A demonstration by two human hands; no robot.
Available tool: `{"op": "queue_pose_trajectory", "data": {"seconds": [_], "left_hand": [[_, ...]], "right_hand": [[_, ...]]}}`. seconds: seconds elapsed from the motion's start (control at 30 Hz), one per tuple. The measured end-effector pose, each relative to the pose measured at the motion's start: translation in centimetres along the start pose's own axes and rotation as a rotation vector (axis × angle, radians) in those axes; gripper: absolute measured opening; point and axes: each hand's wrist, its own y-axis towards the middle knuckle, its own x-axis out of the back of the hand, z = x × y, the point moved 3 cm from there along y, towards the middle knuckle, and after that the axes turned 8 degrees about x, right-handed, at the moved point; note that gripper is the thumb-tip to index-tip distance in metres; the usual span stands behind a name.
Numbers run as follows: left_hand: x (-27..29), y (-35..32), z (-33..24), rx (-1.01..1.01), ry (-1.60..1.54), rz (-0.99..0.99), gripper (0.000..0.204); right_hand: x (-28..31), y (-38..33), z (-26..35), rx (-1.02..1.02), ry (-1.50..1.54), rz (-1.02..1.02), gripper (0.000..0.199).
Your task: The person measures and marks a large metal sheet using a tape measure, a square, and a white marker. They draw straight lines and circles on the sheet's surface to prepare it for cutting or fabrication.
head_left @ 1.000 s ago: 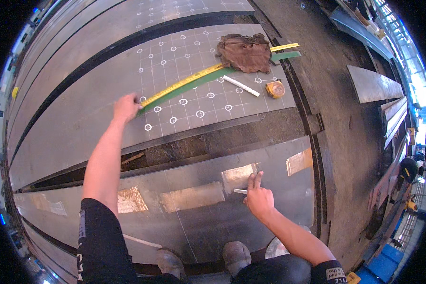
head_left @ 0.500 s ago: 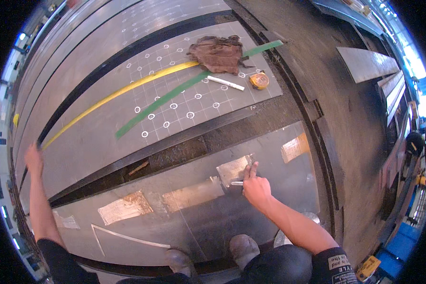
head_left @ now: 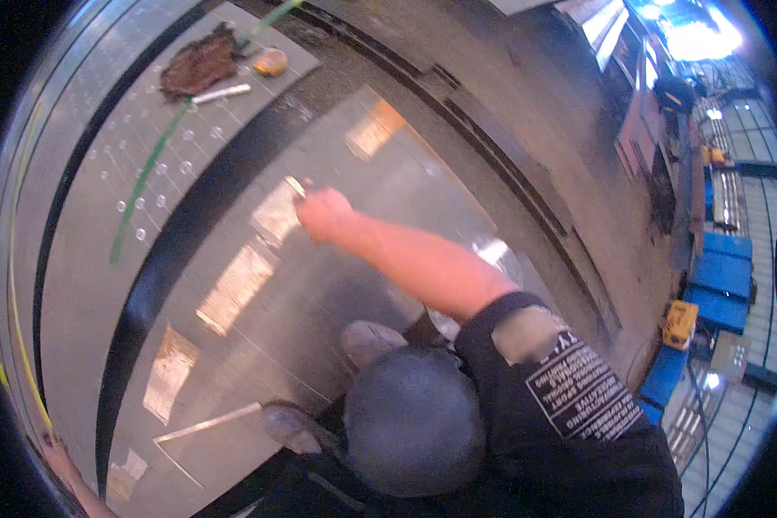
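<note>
Head view: marking on steel plate

Near: left hand (head_left: 56, 449) at lower-left rim on yellow tape (head_left: 13, 285), grip unclear. Middle: right hand (head_left: 324, 214) closed around thin marker (head_left: 295, 186) on steel plate (head_left: 337, 285). Far: brown rag (head_left: 200, 62), green strip (head_left: 151, 177).

Grey workshop floor (head_left: 578, 155), blue cabinets (head_left: 716, 285), bright light (head_left: 691, 34).

Matt grey steel plate (head_left: 337, 285), ground shiny patches (head_left: 235, 287), rough brown rag (head_left: 200, 62)
</note>
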Motion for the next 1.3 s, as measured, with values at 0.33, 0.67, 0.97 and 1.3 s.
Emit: {"op": "queue_pose_trajectory", "data": {"seconds": [0.33,0.67,0.97,1.3], "left_hand": [[-10.2,-0.7,-18.1,-0.019,-0.623,0.182,0.039],[-15.5,-2.0,-26.2,-0.313,-0.22,-0.207,0.046],[-12.0,-4.9,-34.1,-0.381,-0.2,-0.227,0.042],[-6.9,-1.3,-39.0,-0.663,-0.418,-0.232,0.042]], "right_hand": [[4.2,-31.9,-13.2,-0.557,0.351,-0.122,0.043],[-18.1,-73.2,3.7,-1.612,0.595,0.151,0.046],[-21.0,-59.6,17.8,-1.411,0.796,0.214,0.064],[-21.2,-61.2,14.1,-1.344,0.823,0.201,0.063]]}}
